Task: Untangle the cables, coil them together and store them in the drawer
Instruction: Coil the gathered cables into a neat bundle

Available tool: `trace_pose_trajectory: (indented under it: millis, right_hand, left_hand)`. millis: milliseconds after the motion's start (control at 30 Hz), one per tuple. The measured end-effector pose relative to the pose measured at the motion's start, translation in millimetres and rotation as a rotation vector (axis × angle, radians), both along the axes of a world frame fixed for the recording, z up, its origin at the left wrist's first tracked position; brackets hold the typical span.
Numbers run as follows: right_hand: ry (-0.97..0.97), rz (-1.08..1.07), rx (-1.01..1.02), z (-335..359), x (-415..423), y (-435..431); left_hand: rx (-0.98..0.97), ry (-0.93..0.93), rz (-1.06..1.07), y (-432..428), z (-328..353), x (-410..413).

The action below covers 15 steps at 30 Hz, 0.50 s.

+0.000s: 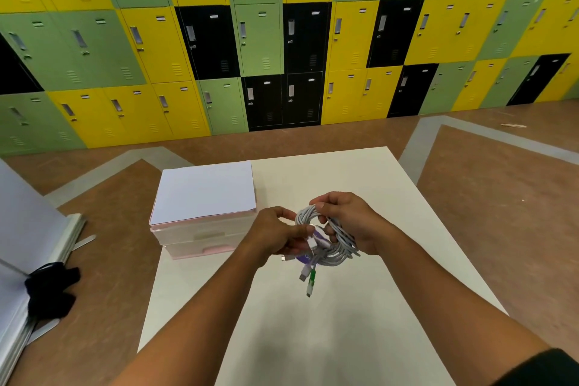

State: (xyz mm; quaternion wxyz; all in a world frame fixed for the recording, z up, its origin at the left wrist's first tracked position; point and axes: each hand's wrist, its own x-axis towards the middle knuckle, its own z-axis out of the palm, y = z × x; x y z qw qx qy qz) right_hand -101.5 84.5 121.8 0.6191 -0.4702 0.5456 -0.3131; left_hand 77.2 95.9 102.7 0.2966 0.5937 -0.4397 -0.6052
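Lockers [147, 50] behind, white tabletop [313, 338] under me. Cables [338, 255] coiled, held above tabletop: my right hand [354, 222] grasping coil, left hand [275, 235] pinching loose plug ends. Drawer unit [200, 238] left of coil, closed, nearer left hand.

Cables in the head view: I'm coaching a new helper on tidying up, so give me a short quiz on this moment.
1. True or false: the coil of cables lies flat on the table.
2. Where does the drawer box stand? A) to the left of both hands B) to the right of both hands C) on the floor
3. Fill in: the lowest dangling plug is ___ in colour.

Key:
1. False: the left hand and right hand hold it above the table.
2. A
3. green
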Motion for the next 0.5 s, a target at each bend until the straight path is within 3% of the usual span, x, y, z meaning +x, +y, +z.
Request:
trace_pose_trajectory:
  millis: [133,333,500]
  right_hand:
    - [-0.140,0.028,0.084,2.1,-11.6,-0.2]
    - [-0.262,0.075,0.119,2.6,-18.5,3.0]
    - [-0.202,-0.051,-0.012,-3.0,-10.9,3.8]
  left_hand:
    - [-0.197,-0.175,-0.094,1.1,-15.0,6.5]
    - [-0.251,0.059,-0.252,12.1,-16.2,3.4]
    - [-0.139,0.208,-0.127,14.9,-20.2,-0.6]
